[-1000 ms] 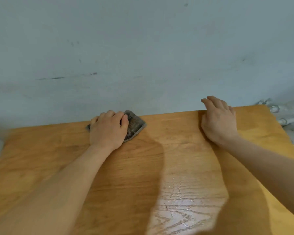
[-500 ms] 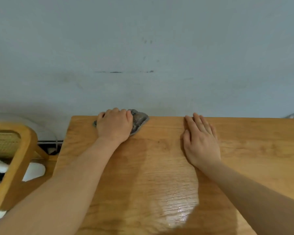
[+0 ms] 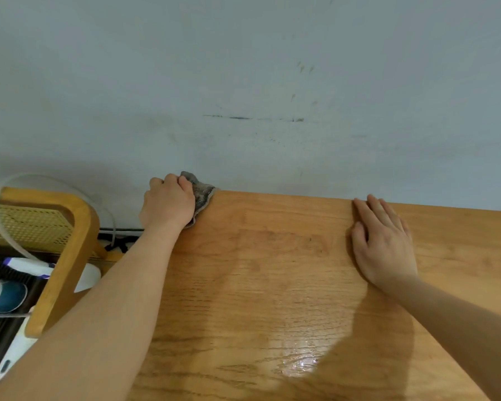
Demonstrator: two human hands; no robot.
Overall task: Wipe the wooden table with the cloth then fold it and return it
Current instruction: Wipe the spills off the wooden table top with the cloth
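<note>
Cloth (image 3: 200, 195) sticks out to the right of the left hand (image 3: 168, 202) gripping it at the far corner of the bench (image 3: 272, 285), toward the flat, released right hand (image 3: 383, 244).

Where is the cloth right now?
In the head view, the grey cloth sits at the far left corner of the table, against the wall, gripped under the left hand; the right hand lies flat on the wood to its right.

1. The worktop (image 3: 272, 270) is varnished wood, grain showing, glossy where light strikes (near the front).
2. The cloth (image 3: 200, 195) is grey, rough, matt fabric.
3. The chair (image 3: 70, 227) pairs smooth wood with woven cane.
</note>
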